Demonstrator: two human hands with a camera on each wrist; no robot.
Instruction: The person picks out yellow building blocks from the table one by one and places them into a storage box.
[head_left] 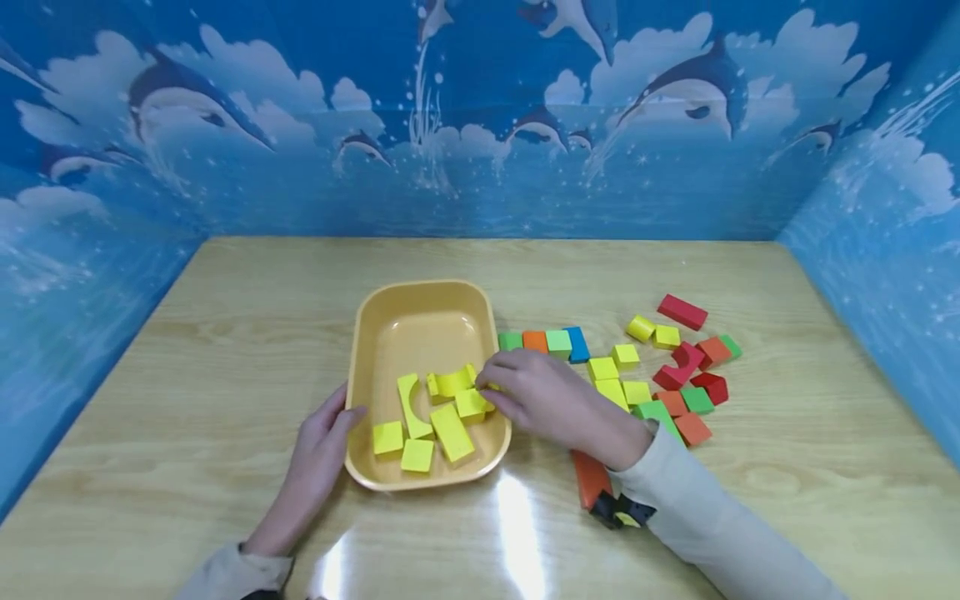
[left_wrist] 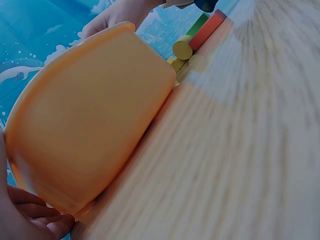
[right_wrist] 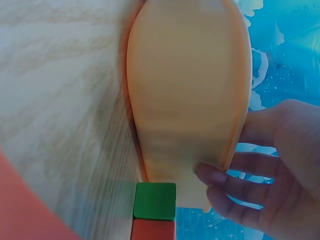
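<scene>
A tan plastic tray [head_left: 401, 333] lies on the wooden table, with several yellow blocks gathered in its near half. Among them are a yellow arch block [head_left: 407, 392], a long yellow block [head_left: 452, 433] and a yellow cube [head_left: 387, 437]. My left hand [head_left: 318, 446] grips the tray's left side, thumb over the rim and fingers along the outer wall. My right hand [head_left: 536, 396] reaches over the right rim, its fingertips close to a yellow block [head_left: 471, 404]. In the right wrist view, some fingertips are behind the rim; I cannot tell whether they pinch a block.
Right of the tray lie loose blocks: a green, orange and blue row [head_left: 558, 343], yellow cubes [head_left: 602, 368], a red arch block [head_left: 678, 367] and a red block [head_left: 682, 312]. An orange block [head_left: 590, 479] lies under the right forearm. Dolphin-printed walls [head_left: 480, 192] enclose the table.
</scene>
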